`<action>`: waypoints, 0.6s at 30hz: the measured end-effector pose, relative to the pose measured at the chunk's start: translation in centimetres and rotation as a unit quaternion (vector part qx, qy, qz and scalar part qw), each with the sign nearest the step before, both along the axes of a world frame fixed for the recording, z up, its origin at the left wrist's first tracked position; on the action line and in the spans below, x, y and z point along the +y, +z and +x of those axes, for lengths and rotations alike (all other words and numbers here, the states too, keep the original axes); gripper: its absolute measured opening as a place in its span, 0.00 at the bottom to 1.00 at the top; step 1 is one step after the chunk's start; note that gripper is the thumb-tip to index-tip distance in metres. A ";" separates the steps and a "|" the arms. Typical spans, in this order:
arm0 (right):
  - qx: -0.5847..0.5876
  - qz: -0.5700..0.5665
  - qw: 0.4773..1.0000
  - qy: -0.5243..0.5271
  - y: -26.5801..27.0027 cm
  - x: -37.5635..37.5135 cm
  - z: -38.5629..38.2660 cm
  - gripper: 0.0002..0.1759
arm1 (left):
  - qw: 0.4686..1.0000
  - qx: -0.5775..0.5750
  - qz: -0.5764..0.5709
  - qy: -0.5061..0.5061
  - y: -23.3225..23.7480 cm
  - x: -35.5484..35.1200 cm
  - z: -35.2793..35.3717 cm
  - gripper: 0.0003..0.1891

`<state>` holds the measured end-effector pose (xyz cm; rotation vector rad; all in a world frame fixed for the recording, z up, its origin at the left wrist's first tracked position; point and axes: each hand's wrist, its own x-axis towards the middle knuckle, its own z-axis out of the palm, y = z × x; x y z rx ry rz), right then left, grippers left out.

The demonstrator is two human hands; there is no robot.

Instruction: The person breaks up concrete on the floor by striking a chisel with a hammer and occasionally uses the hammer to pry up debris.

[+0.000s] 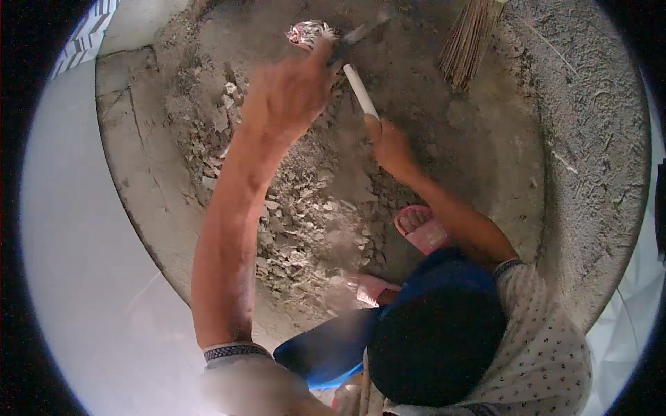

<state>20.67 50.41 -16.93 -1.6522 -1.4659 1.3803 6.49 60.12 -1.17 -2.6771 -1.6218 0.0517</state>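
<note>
My left hand [295, 90] reaches over the dirty floor at upper left centre, fingers bent together around something I cannot make out. Just beyond its fingertips are a shiny crumpled reddish-silver thing [310, 32] and a blurred grey blade-like piece [364, 30]. Lower and to the right, my right hand [392, 147] is closed on the lower end of a white stick [361, 90], whose other end points up toward my left hand. Whether the stick touches anything there is unclear.
Broken flakes and rubble [291, 222] lie between my arms. A bristle broom [472, 41] is at the upper right, beside a rough grey raised surface [593, 152]. My feet in pink sandals [424, 230] are below. A smooth pale surface [69, 208] fills the left.
</note>
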 end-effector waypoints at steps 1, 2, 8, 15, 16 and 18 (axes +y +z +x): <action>-0.008 0.044 0.999 -0.001 0.1 -0.1 0.0 0.30 | 0.998 0.043 -0.017 -0.036 -0.9 -0.2 -1.0 0.12; -0.002 -0.027 0.999 0.018 0.3 0.0 0.0 0.30 | 0.993 0.086 -0.032 -0.073 -1.8 0.1 -2.5 0.15; 0.063 -0.056 0.996 0.009 1.8 0.5 -0.6 0.30 | 1.000 -0.003 -0.005 -0.008 0.5 -1.0 -0.6 0.10; 0.055 -0.005 0.998 0.031 -1.3 -1.0 -0.3 0.29 | 0.986 0.149 -0.059 -0.053 1.5 -0.8 -1.8 0.10; 0.074 -0.088 0.993 0.003 0.4 -1.0 -0.1 0.29 | 0.985 0.146 -0.090 -0.018 2.3 -0.6 -1.2 0.11; 0.078 -0.127 0.987 -0.067 1.5 -0.9 0.4 0.29 | 0.977 0.143 -0.149 0.055 3.5 -0.5 -0.4 0.14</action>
